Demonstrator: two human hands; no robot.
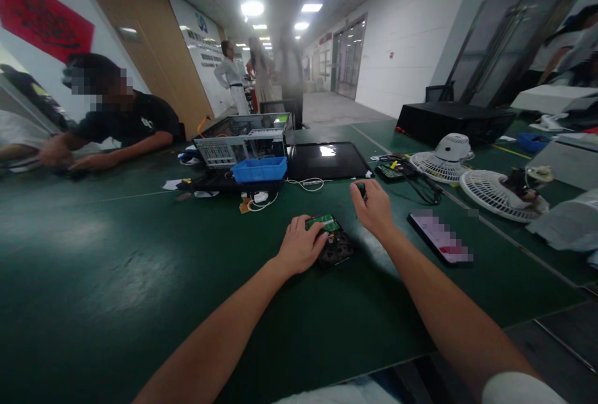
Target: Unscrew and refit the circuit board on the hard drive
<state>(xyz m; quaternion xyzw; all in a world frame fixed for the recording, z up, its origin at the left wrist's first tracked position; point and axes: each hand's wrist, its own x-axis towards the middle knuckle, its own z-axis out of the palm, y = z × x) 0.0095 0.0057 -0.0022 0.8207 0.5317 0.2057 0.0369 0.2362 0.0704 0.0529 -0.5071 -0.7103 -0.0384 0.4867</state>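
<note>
A black device with a green circuit board lies on the green table in front of me. My left hand grips it from the left, its fingers over the board and the thumb along the near part. To the right and a little above the table, my right hand is raised, fingers curled together around a small dark thing. Only a bit of that thing shows, so its kind is unclear. Both hands are apart from each other.
Beyond the device stand a blue bin, an open computer case and a black flat screen. On the right lie a phone, cables, another circuit board and fan parts. A person sits at the left.
</note>
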